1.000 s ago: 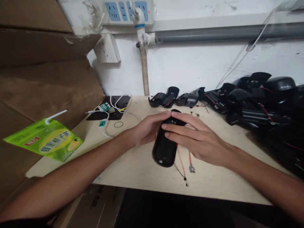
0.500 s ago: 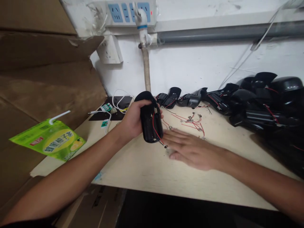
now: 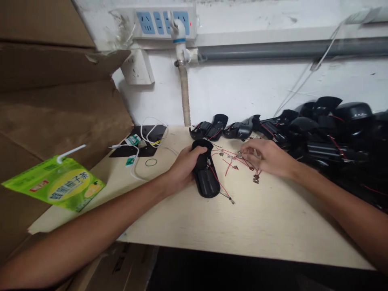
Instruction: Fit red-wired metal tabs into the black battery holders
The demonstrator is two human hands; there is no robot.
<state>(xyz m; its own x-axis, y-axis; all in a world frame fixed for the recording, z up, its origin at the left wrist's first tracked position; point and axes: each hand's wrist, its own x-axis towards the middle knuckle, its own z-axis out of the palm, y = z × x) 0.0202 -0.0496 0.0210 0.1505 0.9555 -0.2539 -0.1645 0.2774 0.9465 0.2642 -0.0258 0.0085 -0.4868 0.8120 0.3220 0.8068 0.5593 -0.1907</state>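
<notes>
My left hand (image 3: 182, 169) is closed around the upper end of a black plastic housing (image 3: 207, 184), thumb over its rim. The housing leans at a slight slant just over or on the tabletop; a red and a black wire run out of its lower end to a small connector (image 3: 232, 200). To the right, my right hand (image 3: 262, 155) has its fingers pinched together at a loose pile of thin red wires with small metal contacts (image 3: 235, 157). Whether a contact is between those fingertips is hidden.
More black housings (image 3: 327, 133) are heaped at the right and along the wall. At left are a green drink pouch (image 3: 57, 182) with a straw, a white cable (image 3: 138, 157), a black sheet (image 3: 121, 150) and a cardboard box (image 3: 60, 109). A hose (image 3: 184, 97) hangs down the wall.
My right hand has lifted from beside the housing and moved right and back to the wire pile, its fingers going from stretched out to pinched. My left hand has shifted the housing slightly right and lower.
</notes>
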